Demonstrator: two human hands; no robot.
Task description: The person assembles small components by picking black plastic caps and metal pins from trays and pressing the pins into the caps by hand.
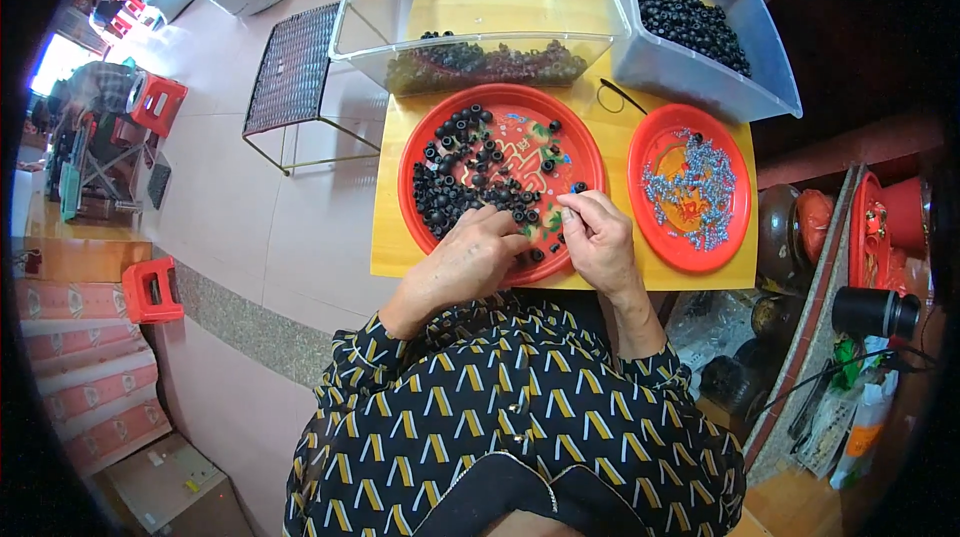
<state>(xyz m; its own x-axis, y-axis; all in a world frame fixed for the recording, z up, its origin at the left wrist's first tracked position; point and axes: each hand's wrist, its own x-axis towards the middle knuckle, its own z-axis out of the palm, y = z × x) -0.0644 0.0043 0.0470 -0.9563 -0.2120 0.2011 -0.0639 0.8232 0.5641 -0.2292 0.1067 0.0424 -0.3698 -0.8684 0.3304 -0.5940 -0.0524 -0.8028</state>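
Many small round black parts with holes (450,187) lie in a red round tray (590,142) with a printed pattern, mostly along its left side. My left hand (473,255) reaches over the tray's near edge, fingers curled down among the black parts. Whatever its fingertips grip is hidden. At the tray's right near rim, my right hand (600,242) is closed in a pinch, thumb against the bent forefinger. One black part shows just beyond its fingertips; whether it is held, I cannot tell. To the right, a smaller red plate (738,222) carries small silvery metal pieces (690,187).
Behind the tray stands a clear plastic bin (480,42) with black parts inside. A second translucent bin (750,92) at far right holds more parts. A thin black loop (622,95) lies on the yellow table (390,247). Left are a woven stool (290,67) and a red stool (152,290).
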